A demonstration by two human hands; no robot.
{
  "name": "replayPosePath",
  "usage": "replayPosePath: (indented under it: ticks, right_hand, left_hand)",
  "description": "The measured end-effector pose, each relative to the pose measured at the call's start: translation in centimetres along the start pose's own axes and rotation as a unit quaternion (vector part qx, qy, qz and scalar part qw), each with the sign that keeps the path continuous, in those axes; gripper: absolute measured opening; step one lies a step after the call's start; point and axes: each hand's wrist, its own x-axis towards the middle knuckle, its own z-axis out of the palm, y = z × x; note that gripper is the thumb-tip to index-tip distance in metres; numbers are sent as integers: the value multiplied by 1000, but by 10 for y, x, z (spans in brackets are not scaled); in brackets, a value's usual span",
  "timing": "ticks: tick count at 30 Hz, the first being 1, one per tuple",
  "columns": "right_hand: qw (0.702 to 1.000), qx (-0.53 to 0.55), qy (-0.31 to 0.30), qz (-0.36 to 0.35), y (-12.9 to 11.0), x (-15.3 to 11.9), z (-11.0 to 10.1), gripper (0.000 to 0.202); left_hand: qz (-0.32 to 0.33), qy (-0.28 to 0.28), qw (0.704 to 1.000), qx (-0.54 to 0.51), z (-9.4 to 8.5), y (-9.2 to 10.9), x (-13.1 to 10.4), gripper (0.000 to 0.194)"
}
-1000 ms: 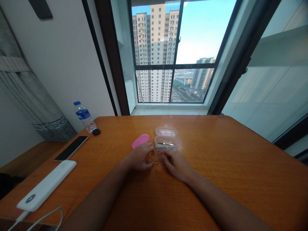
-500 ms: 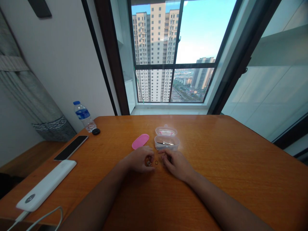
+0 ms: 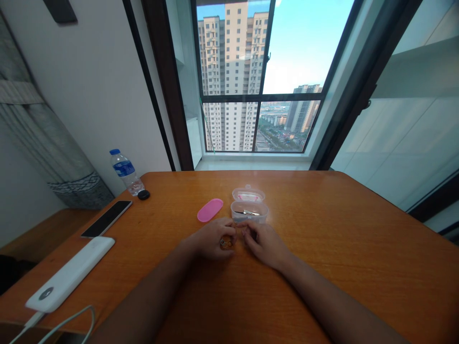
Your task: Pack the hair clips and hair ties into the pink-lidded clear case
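My left hand [image 3: 214,239] rests on the tabletop, cupped in a C shape. Its thumb and curled fingers stand apart around several small rings [image 3: 226,243], which seem to lie on the wood. Close by on the right, my right hand [image 3: 264,246] is closed, with its index finger reaching toward the left fingertips. Whatever it may hold is hidden. Just beyond both hands is a clear plastic case [image 3: 250,217] with its lid [image 3: 248,195] raised; a thin metal tool, perhaps tweezers [image 3: 247,213], lies in it. A pink oval piece [image 3: 210,210] lies left of the case.
Along the left side of the wooden table [image 3: 322,229] are a white power bank [image 3: 71,272] with a cable [image 3: 77,317], a phone [image 3: 107,219], a round black object [image 3: 144,195] and a water bottle [image 3: 125,169]. A window [image 3: 260,98] faces the far edge.
My left hand has shifted slightly right. A ring that lay between the hands is now inside its curve with the others. The right hand has barely moved.
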Motion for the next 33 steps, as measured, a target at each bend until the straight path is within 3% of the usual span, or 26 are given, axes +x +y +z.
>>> replayPosePath:
  ticks: [12,17,23,30,33]
  right_hand:
    - [1000,0,2,-8,3,0,2,25]
    - [999,-3,33,-22,1,-1,0,24]
    - [990,30,129,-41,-1,-4,-4,21]
    - [938,79,338,2,7,4,-14,18]
    - [931,54,356,53,20,10,-16,27]
  left_hand:
    - [-27,-23,999,27,-12,-11,-11,11]
    - [-34,-24,999,24,-13,-15,-12,12]
    - [-58,-20,998,18,-12,-17,-14,11]
    - [-84,-17,996,-7,-11,-17,-16,10]
    - [-88,8,996,4,-10,-15,-13,9]
